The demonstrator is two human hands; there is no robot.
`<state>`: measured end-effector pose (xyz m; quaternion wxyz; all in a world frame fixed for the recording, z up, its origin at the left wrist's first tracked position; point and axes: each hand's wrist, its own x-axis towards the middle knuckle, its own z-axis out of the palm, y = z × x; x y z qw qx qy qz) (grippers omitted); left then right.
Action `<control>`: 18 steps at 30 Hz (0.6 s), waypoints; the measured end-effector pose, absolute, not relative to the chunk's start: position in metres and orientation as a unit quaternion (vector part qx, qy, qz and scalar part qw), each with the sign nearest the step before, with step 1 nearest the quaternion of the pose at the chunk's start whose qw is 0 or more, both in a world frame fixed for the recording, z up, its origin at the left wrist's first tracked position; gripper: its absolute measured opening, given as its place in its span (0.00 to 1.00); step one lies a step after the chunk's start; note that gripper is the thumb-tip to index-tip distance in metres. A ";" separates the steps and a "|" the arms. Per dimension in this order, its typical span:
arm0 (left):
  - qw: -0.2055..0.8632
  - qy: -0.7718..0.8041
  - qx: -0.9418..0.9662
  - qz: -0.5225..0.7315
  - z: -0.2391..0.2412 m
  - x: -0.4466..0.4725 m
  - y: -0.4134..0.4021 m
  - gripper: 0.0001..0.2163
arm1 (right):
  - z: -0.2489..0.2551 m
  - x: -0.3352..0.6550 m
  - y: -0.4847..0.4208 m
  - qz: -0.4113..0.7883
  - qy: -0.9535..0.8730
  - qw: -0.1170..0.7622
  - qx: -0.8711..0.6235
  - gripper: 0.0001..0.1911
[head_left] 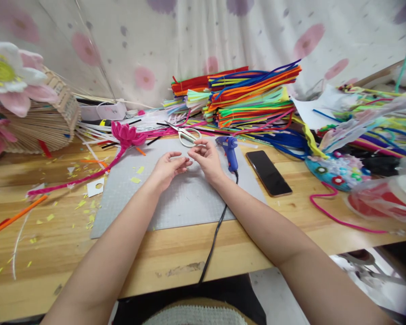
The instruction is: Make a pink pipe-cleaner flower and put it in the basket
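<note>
My left hand (169,169) and my right hand (207,159) hover close together above a grey cutting mat (179,203). The fingers of both are curled in, the tips pinched toward each other. Whatever lies between the fingertips is too small or hidden to make out. Just beyond my right hand, scissors with white handles (188,136) rest on the back of the mat. A blue glue gun (230,153) lies to the right of that hand, its black cord (219,225) running over the table's front edge. Left of my hands is a magenta pipe-cleaner flower (126,135) with a long fuzzy stem.
A phone (269,173) lies right of the mat. Bundles of coloured pipe cleaners (253,97) are stacked at the back. A flower-topped basket of sticks (40,122) stands at left, a plastic-wrapped red-and-white tub (385,198) at right. Yellow scraps (81,204) litter the wooden table (176,253).
</note>
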<state>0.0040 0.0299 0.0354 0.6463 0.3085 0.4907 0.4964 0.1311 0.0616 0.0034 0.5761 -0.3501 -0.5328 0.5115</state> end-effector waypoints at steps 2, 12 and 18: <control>0.641 0.492 0.304 0.505 0.035 0.003 0.031 0.11 | 0.004 0.131 0.061 0.516 -0.534 0.575 -0.343 0.20; 0.537 0.551 0.393 0.503 0.033 -0.008 0.037 0.20 | 0.003 0.130 0.057 0.540 -0.572 0.517 -0.337 0.22; 0.452 0.515 0.577 0.445 0.017 -0.029 0.053 0.22 | 0.002 0.137 0.061 0.503 -0.588 0.507 -0.381 0.14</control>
